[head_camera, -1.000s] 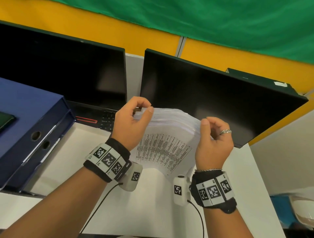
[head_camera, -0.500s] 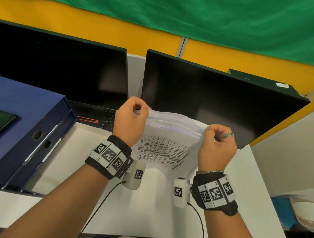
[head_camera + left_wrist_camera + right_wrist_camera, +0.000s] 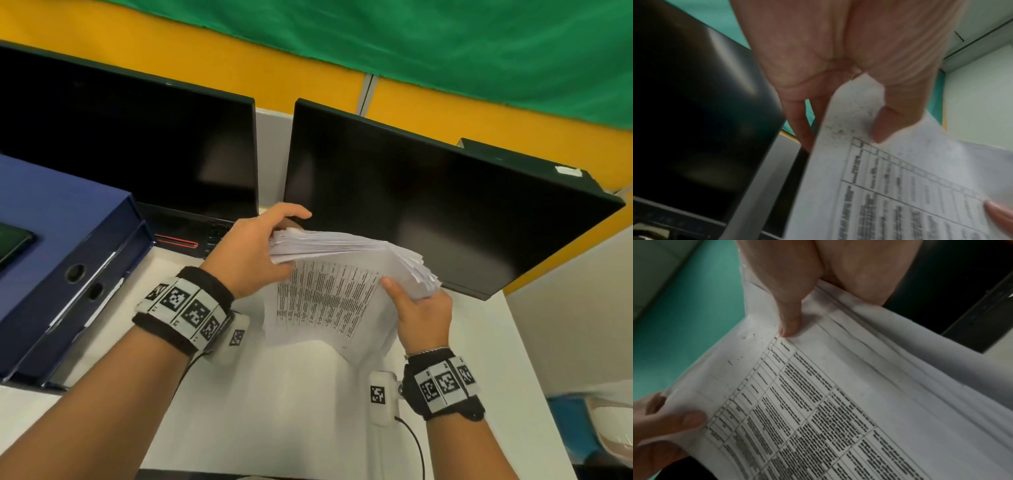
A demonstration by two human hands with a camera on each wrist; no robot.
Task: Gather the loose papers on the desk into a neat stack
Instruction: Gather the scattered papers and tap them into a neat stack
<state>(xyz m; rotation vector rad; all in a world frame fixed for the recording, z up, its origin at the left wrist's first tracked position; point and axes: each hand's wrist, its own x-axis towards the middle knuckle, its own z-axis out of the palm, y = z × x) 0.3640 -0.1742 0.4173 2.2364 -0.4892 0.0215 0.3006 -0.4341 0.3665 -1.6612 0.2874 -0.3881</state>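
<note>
A thick sheaf of white papers (image 3: 335, 274) with printed tables is held upright above the white desk (image 3: 281, 404), its top edge fanned. My left hand (image 3: 260, 250) grips the sheaf's upper left corner, thumb on the near sheet, fingers behind. My right hand (image 3: 421, 308) grips the right edge lower down, thumb pressed on the printed page. In the left wrist view the thumb (image 3: 892, 123) lies on the papers (image 3: 900, 186). In the right wrist view the thumb (image 3: 789, 318) presses the top sheet of the papers (image 3: 838, 402).
Two dark monitors (image 3: 428, 205) stand right behind the papers, the other monitor (image 3: 137, 144) to the left with a keyboard edge below it. Blue binders (image 3: 61, 260) lie at the left, with a phone on top. The desk's right edge drops off near a white partition (image 3: 575, 308).
The sheaf has tilted: my right hand slid down to its right edge, lower than before, while my left hand stays at the upper left corner. The top edges now fan out.
</note>
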